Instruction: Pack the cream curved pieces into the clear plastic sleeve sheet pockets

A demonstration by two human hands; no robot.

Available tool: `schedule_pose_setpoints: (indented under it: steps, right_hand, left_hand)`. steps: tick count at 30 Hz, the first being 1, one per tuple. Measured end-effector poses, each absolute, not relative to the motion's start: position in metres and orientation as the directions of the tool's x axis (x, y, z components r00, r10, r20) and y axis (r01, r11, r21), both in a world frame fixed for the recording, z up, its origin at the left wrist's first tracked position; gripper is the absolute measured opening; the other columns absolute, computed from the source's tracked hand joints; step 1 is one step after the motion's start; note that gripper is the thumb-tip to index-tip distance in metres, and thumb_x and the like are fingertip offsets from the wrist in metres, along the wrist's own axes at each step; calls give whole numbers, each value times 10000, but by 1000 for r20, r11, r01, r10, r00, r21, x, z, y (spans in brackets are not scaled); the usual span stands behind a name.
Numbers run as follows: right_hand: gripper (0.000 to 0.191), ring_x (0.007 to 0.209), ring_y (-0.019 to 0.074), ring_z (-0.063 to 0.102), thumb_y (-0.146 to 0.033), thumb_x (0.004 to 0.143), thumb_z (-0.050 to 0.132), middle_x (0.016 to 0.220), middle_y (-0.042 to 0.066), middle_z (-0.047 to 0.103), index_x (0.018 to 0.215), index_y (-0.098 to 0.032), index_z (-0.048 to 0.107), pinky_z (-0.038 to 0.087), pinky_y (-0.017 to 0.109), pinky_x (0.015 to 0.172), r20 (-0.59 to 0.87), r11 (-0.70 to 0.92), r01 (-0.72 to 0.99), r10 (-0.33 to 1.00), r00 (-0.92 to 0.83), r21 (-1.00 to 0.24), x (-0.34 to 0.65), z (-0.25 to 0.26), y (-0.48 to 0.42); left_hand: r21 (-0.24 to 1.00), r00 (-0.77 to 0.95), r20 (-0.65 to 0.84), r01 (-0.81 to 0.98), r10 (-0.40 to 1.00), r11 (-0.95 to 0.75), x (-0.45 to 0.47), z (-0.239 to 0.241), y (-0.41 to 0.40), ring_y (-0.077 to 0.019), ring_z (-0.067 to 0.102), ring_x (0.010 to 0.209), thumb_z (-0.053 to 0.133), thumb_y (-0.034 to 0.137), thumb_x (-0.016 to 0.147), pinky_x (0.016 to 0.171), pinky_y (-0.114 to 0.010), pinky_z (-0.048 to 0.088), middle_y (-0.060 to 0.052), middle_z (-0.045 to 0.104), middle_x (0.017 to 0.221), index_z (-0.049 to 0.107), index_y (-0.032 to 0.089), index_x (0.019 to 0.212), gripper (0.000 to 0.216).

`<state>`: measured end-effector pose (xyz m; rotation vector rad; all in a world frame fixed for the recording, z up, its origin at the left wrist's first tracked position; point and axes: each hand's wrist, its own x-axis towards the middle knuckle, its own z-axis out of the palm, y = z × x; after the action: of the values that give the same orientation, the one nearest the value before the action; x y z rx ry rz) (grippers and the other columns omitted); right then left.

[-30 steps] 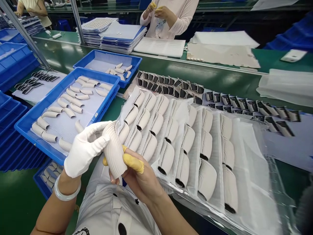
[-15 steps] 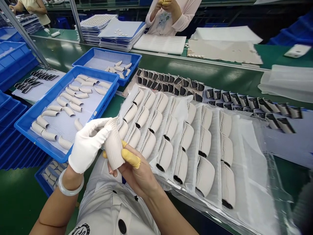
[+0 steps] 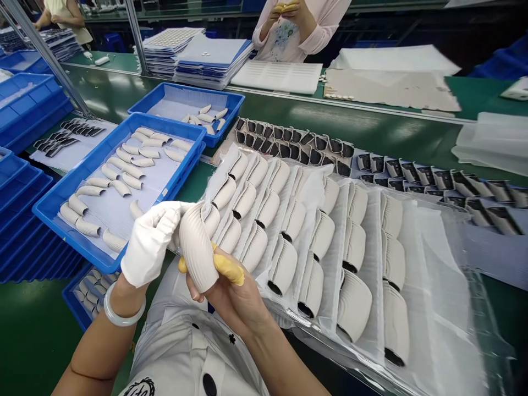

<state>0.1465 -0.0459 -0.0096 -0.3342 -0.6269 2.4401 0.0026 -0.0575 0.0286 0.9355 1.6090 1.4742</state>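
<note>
My right hand [image 3: 235, 280], with yellow finger covers on its fingertips, holds a curved, ribbed cream cover piece [image 3: 198, 250] from below and the right side. My left hand [image 3: 149, 242], in a white glove, is closed at the upper left edge of that piece. Its fingers are pressed together, and whatever they pinch is hidden. To the right of my hands, rows of similar cream pieces [image 3: 284, 267] with dark insides lie between white sheet strips in a clear plastic tray [image 3: 489, 324].
A blue tray [image 3: 45, 208] with several cream pieces stands at left, and another blue tray [image 3: 237, 102] behind it. Stacked blue trays [image 3: 25, 231] are at far left. Dark-lined pieces [image 3: 297, 148] lie in rows at the back. Across the bench, a person [image 3: 303, 33] works.
My left hand has drawn slightly away from the piece, its fingers closing tighter. The piece has turned a little in my right hand. The whole view has shifted slightly.
</note>
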Motion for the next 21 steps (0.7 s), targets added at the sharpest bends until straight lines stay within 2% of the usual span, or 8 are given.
schedule_pose_setpoints:
  steps: [6,11,14,18,21]
  right_hand:
    - [352,526,108,547,-458,848,611,851,84,668,955,-131,686,407,239,513,-86,-725,-451,570,-817,-520,147,-12,-47]
    - [298,578,116,505,-435,812,659,876,74,646,887,-149,693,420,270,570,-117,-656,-419,612,-783,-628,148,-7,-47]
    - [289,593,110,466,-441,806,669,920,69,634,897,-167,689,429,276,583,-109,-628,-431,637,-763,-648,149,-7,-47]
    - [312,595,116,495,-449,833,635,894,65,634,967,-173,692,431,277,581,-109,-634,-435,635,-765,-640,151,-11,-47]
    - [330,588,120,519,-449,855,605,861,60,634,993,-164,695,420,270,567,-127,-632,-416,634,-763,-654,152,-11,-47]
  left_hand:
    - [1000,-457,-13,-14,889,7,1,31,-53,-128,592,712,717,437,744,630,-211,479,-16,683,800,707,172,814,274]
    - [992,-465,61,130,883,0,-1,39,-51,-124,561,672,746,404,710,625,-222,467,-4,634,705,658,162,692,259]
    - [989,-451,56,150,891,14,-2,40,-54,-125,553,647,710,405,742,572,-227,451,-17,650,730,686,166,744,240]
    - [995,-403,-28,75,915,63,-2,36,-57,-105,518,565,630,443,814,498,-222,422,-21,659,739,713,169,872,292]
    - [998,-397,-45,24,917,60,0,33,-55,-115,541,589,603,489,823,537,-238,451,-24,666,763,710,171,880,341]
